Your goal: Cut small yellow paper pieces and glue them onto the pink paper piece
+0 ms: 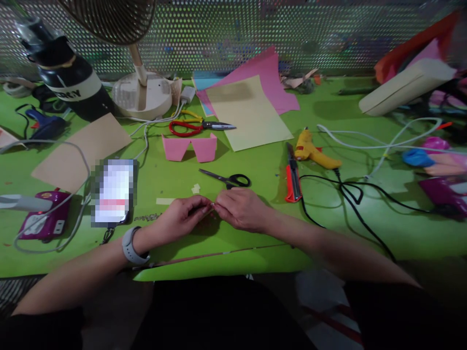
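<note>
Left hand (pixel 188 214) and right hand (pixel 241 208) meet low over the bright green desk (pixel 260 167), both pinched nearly closed at the fingertips around a tiny shiny bit (pixel 212 204), probably held from two sides for control. Too small for me to identify over this feed. Black-handled metal scissors (pixel 225 179) lie just beyond, handy to grab I'd guess. Pink glasses-shaped cutout (pixel 178 150) sits farther back, likely parked clear. Writing: tall black bottle (pixel 67 78), pale band, maybe "RGY", rest unreadable.
</note>
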Demonstrator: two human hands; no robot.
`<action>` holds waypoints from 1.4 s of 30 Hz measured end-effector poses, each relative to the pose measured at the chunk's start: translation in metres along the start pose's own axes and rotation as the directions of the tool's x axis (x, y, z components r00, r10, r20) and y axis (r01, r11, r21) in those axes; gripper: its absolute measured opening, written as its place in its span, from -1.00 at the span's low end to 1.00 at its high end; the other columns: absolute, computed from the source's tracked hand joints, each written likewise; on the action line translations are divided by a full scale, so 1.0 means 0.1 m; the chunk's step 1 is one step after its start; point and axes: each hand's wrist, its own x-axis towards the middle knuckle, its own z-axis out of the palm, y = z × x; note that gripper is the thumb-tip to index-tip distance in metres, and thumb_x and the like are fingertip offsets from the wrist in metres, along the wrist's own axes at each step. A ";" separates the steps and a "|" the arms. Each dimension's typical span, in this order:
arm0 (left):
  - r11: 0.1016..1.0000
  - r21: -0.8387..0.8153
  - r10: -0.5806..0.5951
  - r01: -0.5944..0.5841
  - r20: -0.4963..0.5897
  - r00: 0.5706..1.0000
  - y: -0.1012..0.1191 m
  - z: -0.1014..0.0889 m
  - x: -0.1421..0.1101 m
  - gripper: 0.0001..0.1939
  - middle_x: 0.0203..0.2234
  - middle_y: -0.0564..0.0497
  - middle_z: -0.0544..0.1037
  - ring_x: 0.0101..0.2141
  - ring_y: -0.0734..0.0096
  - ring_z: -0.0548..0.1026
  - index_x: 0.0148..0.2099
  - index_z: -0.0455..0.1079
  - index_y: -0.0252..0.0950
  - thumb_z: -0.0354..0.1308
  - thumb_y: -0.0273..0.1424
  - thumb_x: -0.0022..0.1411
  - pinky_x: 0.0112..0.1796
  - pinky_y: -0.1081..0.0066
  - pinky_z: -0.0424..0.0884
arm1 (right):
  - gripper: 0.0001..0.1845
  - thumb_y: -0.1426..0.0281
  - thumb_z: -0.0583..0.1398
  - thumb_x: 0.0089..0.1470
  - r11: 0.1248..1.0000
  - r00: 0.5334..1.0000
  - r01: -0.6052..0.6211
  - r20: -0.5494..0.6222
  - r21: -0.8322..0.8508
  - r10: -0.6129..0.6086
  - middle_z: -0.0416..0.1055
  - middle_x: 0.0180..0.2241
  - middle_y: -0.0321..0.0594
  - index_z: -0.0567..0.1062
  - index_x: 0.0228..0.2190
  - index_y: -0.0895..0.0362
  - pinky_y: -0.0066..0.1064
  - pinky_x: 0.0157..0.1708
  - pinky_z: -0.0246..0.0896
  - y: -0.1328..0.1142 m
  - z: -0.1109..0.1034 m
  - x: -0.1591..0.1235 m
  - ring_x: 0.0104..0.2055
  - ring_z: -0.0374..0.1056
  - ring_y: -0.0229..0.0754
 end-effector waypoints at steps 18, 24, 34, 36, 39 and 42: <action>0.853 -0.463 -0.233 0.242 0.077 0.969 -0.05 -0.01 0.03 -0.72 -0.37 -0.01 0.57 -0.46 0.51 0.56 -0.18 0.37 -0.33 0.17 -0.18 0.32 -0.50 0.56 0.47 | -0.63 0.29 -0.08 0.36 0.911 0.897 -0.403 0.238 0.094 0.372 0.39 -0.47 -0.21 0.40 -0.37 0.17 -0.43 -0.51 0.02 0.13 -0.15 0.00 -0.53 0.21 -0.28; 0.781 -0.571 -0.305 0.254 0.006 0.952 -0.03 -0.07 0.07 -0.71 -0.37 0.01 0.59 -0.47 0.54 0.56 -0.21 0.36 -0.32 0.26 -0.19 0.25 -0.49 0.56 0.46 | -0.65 0.19 0.11 0.18 0.789 0.685 -0.482 0.397 -0.382 0.611 0.46 -0.21 0.02 0.46 -0.18 0.22 -0.34 -0.44 0.08 0.26 -0.37 0.05 -0.30 0.36 -0.06; 0.719 -0.659 -0.345 0.222 -0.061 0.937 -0.04 -0.08 0.08 -0.72 -0.37 -0.01 0.60 -0.45 0.51 0.56 -0.24 0.38 -0.33 0.29 -0.21 0.24 -0.46 0.54 0.46 | -0.79 0.25 0.19 0.07 0.836 0.702 -0.516 0.467 -0.187 0.538 0.51 -0.35 -0.12 0.43 -0.33 0.14 -0.37 -0.54 0.03 0.40 -0.38 -0.05 -0.47 0.35 -0.16; 0.695 -0.686 -0.363 0.218 -0.072 0.929 -0.04 -0.09 0.09 -0.71 -0.38 -0.01 0.60 -0.45 0.51 0.55 -0.24 0.39 -0.33 0.31 -0.20 0.22 -0.46 0.53 0.46 | -0.82 0.29 0.21 0.03 0.828 0.690 -0.538 0.481 -0.160 0.541 0.52 -0.36 -0.11 0.44 -0.34 0.14 -0.37 -0.54 0.05 0.41 -0.39 -0.05 -0.46 0.36 -0.15; 0.669 -0.714 -0.376 0.209 -0.082 0.923 -0.03 -0.10 0.09 -0.68 -0.39 0.00 0.60 -0.45 0.51 0.55 -0.23 0.41 -0.33 0.34 -0.18 0.19 -0.47 0.53 0.45 | -0.83 0.33 0.23 -0.02 0.760 0.621 -0.640 0.509 -0.111 0.597 0.52 -0.35 -0.10 0.45 -0.34 0.14 -0.34 -0.50 0.13 0.42 -0.43 -0.03 -0.41 0.41 -0.10; 0.647 -0.740 -0.376 0.184 -0.100 0.921 -0.01 -0.11 0.09 -0.67 -0.38 0.01 0.60 -0.42 0.50 0.57 -0.22 0.42 -0.33 0.36 -0.18 0.17 -0.48 0.56 0.44 | -0.78 0.35 0.27 -0.05 0.567 0.518 -0.817 0.561 0.102 0.646 0.53 -0.32 -0.13 0.44 -0.31 0.14 -0.34 -0.48 0.25 0.47 -0.47 -0.02 -0.43 0.43 -0.16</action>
